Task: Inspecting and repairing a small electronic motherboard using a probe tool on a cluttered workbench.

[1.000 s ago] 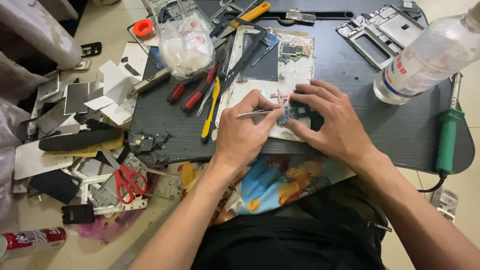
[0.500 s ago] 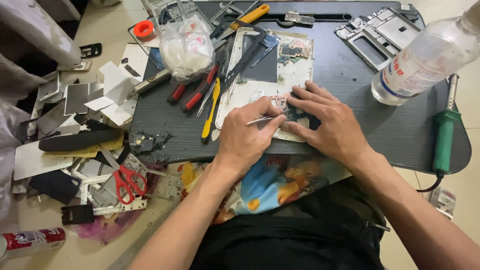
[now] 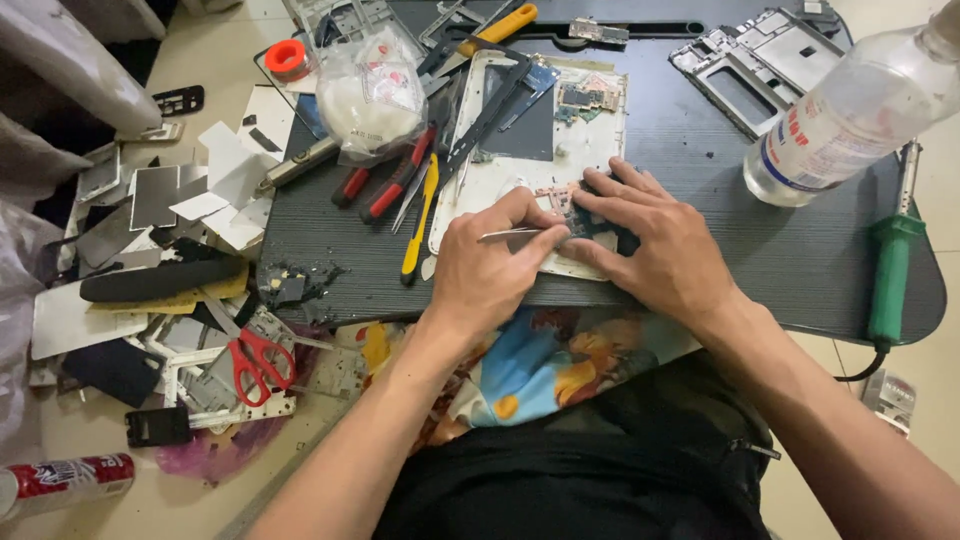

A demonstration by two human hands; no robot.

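The left hand [image 3: 490,275] is curled nearly closed, its thumb and fingers pinching thin metal tweezers [image 3: 512,235] whose tips point right toward a small circuit board [image 3: 575,212]. The right hand [image 3: 655,240] lies flat with fingers spread, pressing that board down onto a white sheet [image 3: 500,185] near the front edge of the dark, ribbed table [image 3: 700,150]; it grips nothing. The board is small and flat, partly hidden under the right fingers. Just left of the sheet lie red-handled screwdrivers [image 3: 395,188] and a yellow-handled tool [image 3: 418,225]. Behind them sits a crinkled clear plastic bag [image 3: 370,95] with something white and round inside. At the far right a clear plastic bottle [image 3: 850,110] leans tilted; its contents cannot be told. A green-handled soldering iron [image 3: 890,275] lies along the table's right edge. A grey metal phone frame [image 3: 745,65] rests at the back. On the floor to the left, red-handled scissors [image 3: 255,360] lie among scattered flat grey and white scraps.
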